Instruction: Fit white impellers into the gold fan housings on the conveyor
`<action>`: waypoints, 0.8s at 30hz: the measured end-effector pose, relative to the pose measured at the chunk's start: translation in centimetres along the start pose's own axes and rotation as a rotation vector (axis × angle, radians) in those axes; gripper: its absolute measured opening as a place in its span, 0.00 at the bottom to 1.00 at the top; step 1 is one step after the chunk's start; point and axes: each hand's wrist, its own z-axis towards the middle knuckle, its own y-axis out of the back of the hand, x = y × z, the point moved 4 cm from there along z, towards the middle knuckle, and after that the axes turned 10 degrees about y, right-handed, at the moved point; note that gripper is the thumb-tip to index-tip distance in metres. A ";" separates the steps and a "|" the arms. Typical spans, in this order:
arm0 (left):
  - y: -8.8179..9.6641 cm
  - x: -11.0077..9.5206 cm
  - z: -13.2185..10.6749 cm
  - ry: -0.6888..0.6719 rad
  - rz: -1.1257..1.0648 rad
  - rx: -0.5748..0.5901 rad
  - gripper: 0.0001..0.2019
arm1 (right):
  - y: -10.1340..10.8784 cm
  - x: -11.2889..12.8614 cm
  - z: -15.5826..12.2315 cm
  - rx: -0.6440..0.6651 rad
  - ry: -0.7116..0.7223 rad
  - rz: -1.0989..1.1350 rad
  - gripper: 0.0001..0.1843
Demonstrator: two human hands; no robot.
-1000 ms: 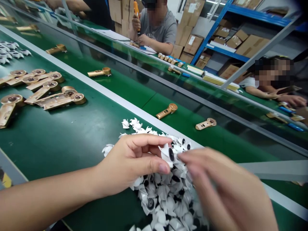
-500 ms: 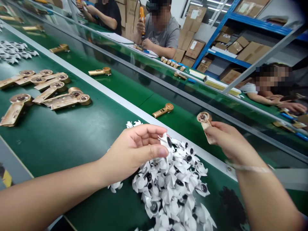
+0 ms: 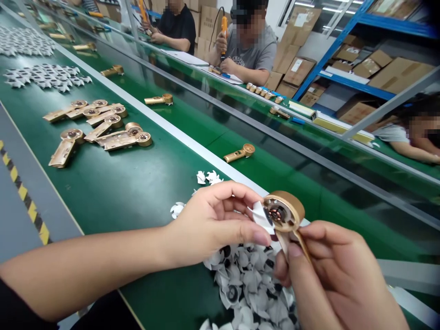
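Impeller clamped at tip of left hand; gold housing just beside, clamped in right hand.

L hand pinching btwn thumb & fingers, L forearm angled fwd; R hand nearby, gripping, fingers curled.

White bladed impeller, black hub facing gold fan housing; held tilted near rim of its ring, contact unclear. Housing: ring head up, open side leftward, dark-and-copper innards showing, handle slanting down.
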 end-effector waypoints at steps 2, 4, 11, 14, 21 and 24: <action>0.1 -0.1 -0.1 0.014 -0.020 -0.008 0.18 | -0.1 0.3 -0.1 -0.025 -0.014 -0.041 0.15; 0.1 -0.2 -0.2 0.029 -0.020 -0.036 0.19 | -0.1 0.6 -0.1 -0.057 -0.005 -0.094 0.17; 0.2 -0.3 -0.5 0.079 0.011 -0.083 0.19 | -0.1 -1.3 -0.2 -0.075 0.058 -0.147 0.17; 0.2 -0.2 -0.5 0.108 0.018 -0.105 0.19 | 0.2 -2.7 -0.6 -0.082 0.028 -0.166 0.19; 0.4 0.0 -0.6 0.126 0.034 -0.110 0.20 | 0.0 -1.3 -0.5 -0.066 0.044 -0.277 0.26; 0.4 -0.1 -0.5 0.129 0.018 -0.126 0.21 | -0.3 -0.5 -0.9 -0.068 0.053 -0.351 0.26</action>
